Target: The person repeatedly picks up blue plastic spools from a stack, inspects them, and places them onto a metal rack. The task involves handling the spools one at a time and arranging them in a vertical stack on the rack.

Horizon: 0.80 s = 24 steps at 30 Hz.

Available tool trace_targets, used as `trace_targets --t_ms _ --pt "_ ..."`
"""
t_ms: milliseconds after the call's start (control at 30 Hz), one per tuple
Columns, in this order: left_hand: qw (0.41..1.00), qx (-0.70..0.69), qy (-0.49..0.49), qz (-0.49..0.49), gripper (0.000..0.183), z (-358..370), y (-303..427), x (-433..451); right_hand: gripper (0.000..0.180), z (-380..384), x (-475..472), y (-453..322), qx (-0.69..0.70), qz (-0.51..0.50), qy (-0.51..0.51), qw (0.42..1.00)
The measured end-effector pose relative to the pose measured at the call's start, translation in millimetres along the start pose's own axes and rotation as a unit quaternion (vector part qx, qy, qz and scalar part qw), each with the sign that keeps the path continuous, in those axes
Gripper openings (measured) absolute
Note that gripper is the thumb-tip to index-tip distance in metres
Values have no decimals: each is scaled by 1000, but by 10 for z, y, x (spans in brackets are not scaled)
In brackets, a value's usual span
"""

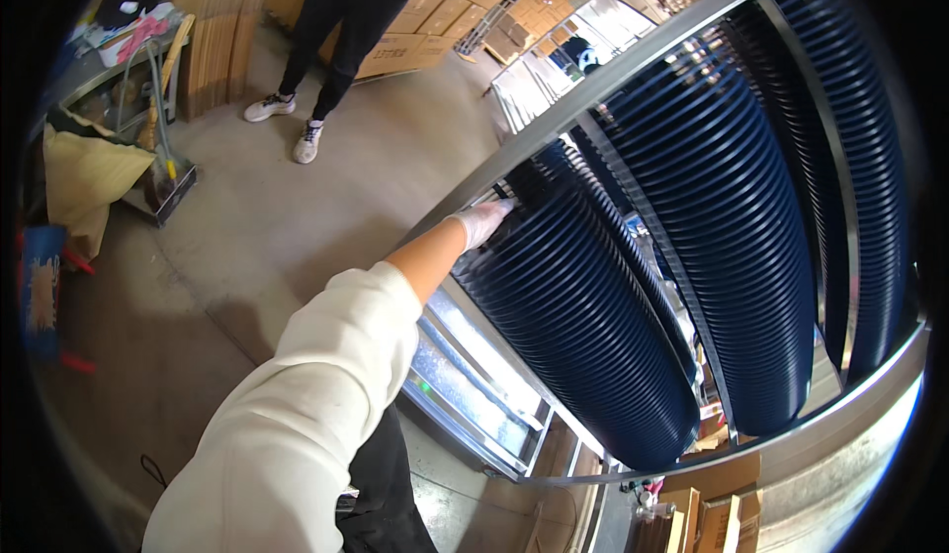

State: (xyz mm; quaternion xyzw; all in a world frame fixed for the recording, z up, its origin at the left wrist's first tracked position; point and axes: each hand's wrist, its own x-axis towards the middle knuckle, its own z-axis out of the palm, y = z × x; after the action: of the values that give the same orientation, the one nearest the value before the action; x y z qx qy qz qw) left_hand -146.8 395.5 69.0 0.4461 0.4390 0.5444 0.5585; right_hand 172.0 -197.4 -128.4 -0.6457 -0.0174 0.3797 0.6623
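Note:
My left hand (485,223), in a thin whitish glove, reaches the upper end of a long row of dark blue, glossy, round plate-like pieces (586,330). It rests at the near side of that row, beside the metal frame. Its fingertips are partly lost among the dark edges, so a grip is not visible. The pieces stand on edge, closely spaced, in a metal rack (563,112). A second such row (712,234) lies to the right, and another (852,145) is farther right. My right hand is out of view.
A person in dark trousers (345,27) stands across the concrete floor (245,182). Stacked cartons (400,49) are behind them. At left are a cluttered table (96,71), a broom (156,101) and a dustpan (174,197). Open cardboard boxes (712,508) sit below the rack.

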Motion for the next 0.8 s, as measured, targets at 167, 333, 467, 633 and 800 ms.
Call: trace_targets --t_ms 167,333,467,633,800 --pt "990 101 70 63 68 24 -652 -395 30 -151 -104 -55 -33 -53 39 997" --pt "972 85 160 151 47 416 -1853 -1675 30 -673 -333 -332 -139 -226 173 948" --pt "979 155 32 126 39 829 -2581 -2815 29 -1480 -533 -720 -270 -372 328 825" --pt "820 465 -323 88 32 825 -2981 -3422 17 -2768 -963 -998 -282 -371 509 723" --pt "952 104 -287 19 31 849 -3361 -3314 38 -3666 -1497 -757 -297 -149 703 629"
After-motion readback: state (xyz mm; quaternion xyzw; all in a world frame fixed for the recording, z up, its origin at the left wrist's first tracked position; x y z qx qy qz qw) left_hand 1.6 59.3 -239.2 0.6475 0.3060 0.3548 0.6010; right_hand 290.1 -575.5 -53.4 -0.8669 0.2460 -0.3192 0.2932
